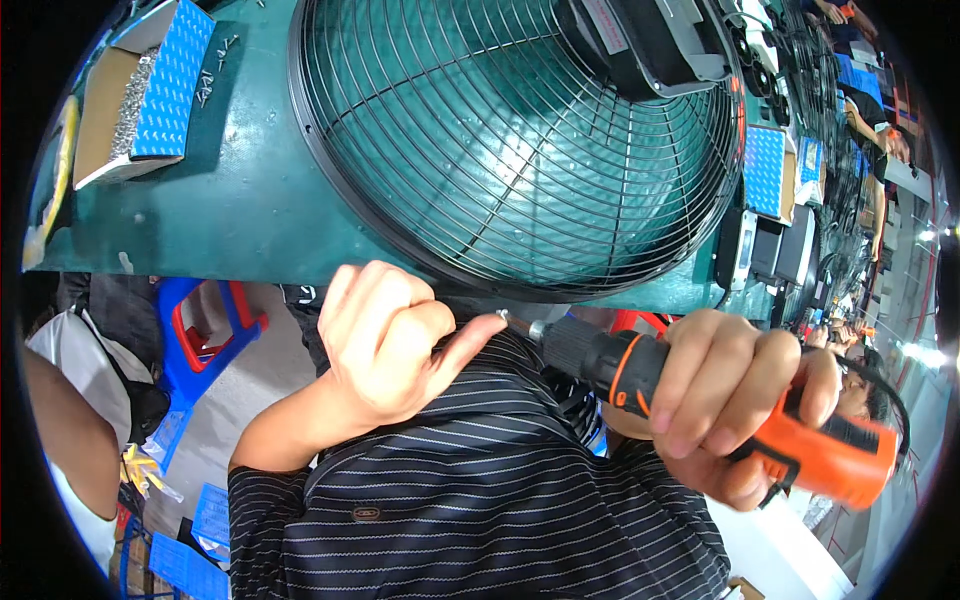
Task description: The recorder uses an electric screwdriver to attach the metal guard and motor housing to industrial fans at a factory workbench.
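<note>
In my right hand (725, 390) is an orange and black electric screwdriver (630, 370), its fingers wrapped round the body. The tool lies nearly level, with its bit pointing left. A small silver screw (503, 315) shows at the bit's tip, touching my left thumb. My left hand (385, 345) is closed, fingers curled in and thumb stretched toward the bit; whether more screws lie inside the fist is hidden. Just beyond both hands, a large round black wire fan grille (345, 195) rests on the green table (250, 235). A black motor unit (650, 50) sits at its centre.
An open blue and white carton (165, 100) of screws stands at the far left, with several loose screws (207, 80) beside it. Another blue box (765, 170) and black parts (775, 250) are right of the grille. A blue stool (190, 350) stands below left. Other people are nearby.
</note>
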